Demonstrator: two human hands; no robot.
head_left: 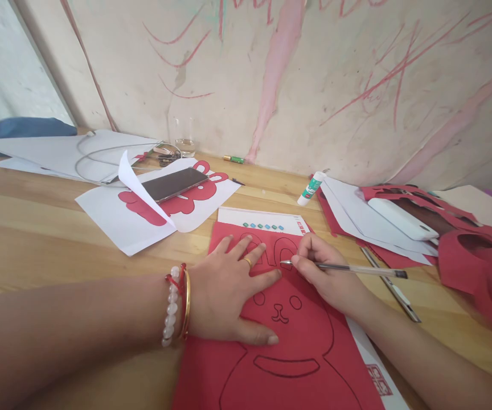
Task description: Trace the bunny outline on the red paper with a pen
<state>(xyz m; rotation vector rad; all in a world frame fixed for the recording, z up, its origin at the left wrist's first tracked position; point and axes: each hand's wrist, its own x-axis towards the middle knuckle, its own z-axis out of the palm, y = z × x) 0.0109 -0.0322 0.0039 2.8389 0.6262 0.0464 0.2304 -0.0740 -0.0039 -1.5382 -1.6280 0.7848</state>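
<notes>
A: Surroundings?
B: I've got a scrawled wall (229,68) across the top, wooden table (186,250) below, looks smooth
A: Handling?
B: Red sheet (280,393), lower centre: I'd guess light, bendy, easily creased; take it by the edges
A: Fingers?
B: Left hand (224,293) spread wide on the sheet; right hand (331,279) pinching a slim, probably slick pen (357,269) near its tip

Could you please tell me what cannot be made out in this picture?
All in the head view:
- Part of the animal drawing: hidden under the left hand.
- Its lower end: cut off by the bottom edge.
- Middle of the red cutout: covered by the phone.
- Most of the printed page: beneath the red sheet.
- Glue stick lettering: too small.
</notes>
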